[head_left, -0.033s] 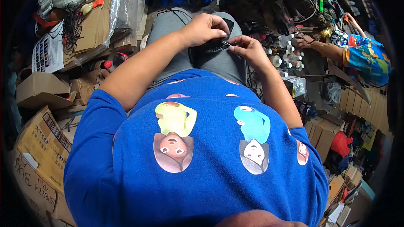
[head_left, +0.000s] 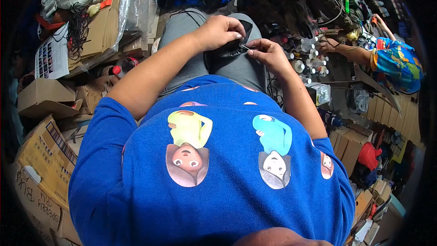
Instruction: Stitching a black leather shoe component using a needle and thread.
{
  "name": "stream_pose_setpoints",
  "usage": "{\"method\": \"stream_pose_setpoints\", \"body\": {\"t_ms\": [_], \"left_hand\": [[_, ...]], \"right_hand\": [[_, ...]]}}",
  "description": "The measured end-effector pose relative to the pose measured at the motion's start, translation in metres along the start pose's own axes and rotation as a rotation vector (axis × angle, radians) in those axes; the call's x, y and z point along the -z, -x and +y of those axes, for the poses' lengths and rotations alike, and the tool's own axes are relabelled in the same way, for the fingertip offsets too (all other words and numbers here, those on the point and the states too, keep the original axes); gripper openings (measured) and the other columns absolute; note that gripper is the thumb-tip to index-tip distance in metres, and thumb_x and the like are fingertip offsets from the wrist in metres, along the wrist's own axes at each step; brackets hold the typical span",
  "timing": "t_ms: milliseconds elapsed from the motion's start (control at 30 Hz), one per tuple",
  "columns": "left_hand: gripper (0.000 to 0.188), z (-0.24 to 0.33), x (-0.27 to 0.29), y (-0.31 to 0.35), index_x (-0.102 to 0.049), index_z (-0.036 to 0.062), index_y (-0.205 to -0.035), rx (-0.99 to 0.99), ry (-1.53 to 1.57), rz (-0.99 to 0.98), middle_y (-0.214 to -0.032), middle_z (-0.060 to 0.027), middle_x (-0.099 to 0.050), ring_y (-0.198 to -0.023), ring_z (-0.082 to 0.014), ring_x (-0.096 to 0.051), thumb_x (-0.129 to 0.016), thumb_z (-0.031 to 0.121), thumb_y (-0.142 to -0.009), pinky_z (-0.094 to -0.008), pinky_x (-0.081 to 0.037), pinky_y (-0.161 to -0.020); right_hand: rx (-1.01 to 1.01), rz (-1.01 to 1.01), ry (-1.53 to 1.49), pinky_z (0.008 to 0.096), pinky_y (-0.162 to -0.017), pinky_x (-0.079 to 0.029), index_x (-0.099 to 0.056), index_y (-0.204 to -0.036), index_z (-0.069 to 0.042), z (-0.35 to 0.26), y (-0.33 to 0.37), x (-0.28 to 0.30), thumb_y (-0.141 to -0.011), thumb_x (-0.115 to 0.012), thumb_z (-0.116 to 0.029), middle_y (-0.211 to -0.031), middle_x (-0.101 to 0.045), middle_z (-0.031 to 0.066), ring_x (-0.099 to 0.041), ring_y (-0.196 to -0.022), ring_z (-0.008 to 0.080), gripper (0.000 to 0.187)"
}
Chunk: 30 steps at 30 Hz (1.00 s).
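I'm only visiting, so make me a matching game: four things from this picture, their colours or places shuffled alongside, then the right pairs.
Things
1. Camera wearer's trousers
2. Camera wearer's T-shirt
3. Black material
4. Bottle cap left of the lap

Matches
A. Red
B. At the left hand and right hand
C. Grey
D. Blue, with cartoon figures

Pairs: 1-C, 2-D, 3-B, 4-A

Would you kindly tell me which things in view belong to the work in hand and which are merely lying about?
In hand:
black material, held by the left hand
thin item pinched by the right hand, too small to identify

Apparently lying about:
small bottles, right
red-capped bottle, left
brown cardboard box, left
clear plastic sheet, upper left
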<state>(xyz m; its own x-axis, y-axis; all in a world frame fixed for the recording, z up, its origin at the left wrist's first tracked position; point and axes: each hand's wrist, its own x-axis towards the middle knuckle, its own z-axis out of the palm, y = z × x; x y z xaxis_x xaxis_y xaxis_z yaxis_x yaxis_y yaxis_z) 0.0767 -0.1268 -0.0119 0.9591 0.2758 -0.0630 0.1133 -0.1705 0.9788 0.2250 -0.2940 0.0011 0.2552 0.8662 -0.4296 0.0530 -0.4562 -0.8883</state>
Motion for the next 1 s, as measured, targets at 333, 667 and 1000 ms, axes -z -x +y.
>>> {"method": "stream_pose_setpoints", "body": {"t_ms": [333,667,1000], "left_hand": [[0.037,-0.008,-0.002,0.019,-0.058,0.0019,-0.109,-0.045,0.055,-0.059,-0.105,-0.0064,-0.063,-0.1,-0.0129,-0.058,-0.065,-0.001,-0.073,-0.0279,-0.044,-0.091],[0.016,-0.005,0.0,0.015,-0.067,0.0104,-0.087,-0.187,-0.616,0.077,-0.084,-0.0058,-0.064,-0.087,-0.0252,-0.056,-0.069,0.019,-0.074,-0.0369,-0.044,-0.078],[0.007,-0.004,0.01,0.027,-0.058,0.0088,-0.084,-0.212,-0.692,0.034,-0.082,-0.0075,-0.06,-0.086,-0.029,-0.056,-0.061,0.013,-0.08,-0.04,-0.044,-0.075]], "right_hand": [[0.021,0.108,0.072,0.0221,-0.066,-0.045,-0.067,-0.09,-0.002,-0.009,-0.007,-0.016,-0.076,-0.073,-0.01,-0.077,-0.064,0.001,-0.056,-0.07,0.007,0.018],[0.032,0.094,0.053,0.0222,-0.06,-0.044,-0.068,-0.079,-0.002,-0.006,-0.015,-0.011,-0.073,-0.076,-0.012,-0.071,-0.063,0.0005,-0.054,-0.065,0.0066,0.015],[0.228,0.102,0.257,0.0224,-0.068,-0.042,-0.066,-0.083,-0.004,0.008,0.003,0.017,-0.074,-0.075,-0.014,-0.086,-0.052,0.0003,-0.051,-0.075,0.0083,0.016]]}}
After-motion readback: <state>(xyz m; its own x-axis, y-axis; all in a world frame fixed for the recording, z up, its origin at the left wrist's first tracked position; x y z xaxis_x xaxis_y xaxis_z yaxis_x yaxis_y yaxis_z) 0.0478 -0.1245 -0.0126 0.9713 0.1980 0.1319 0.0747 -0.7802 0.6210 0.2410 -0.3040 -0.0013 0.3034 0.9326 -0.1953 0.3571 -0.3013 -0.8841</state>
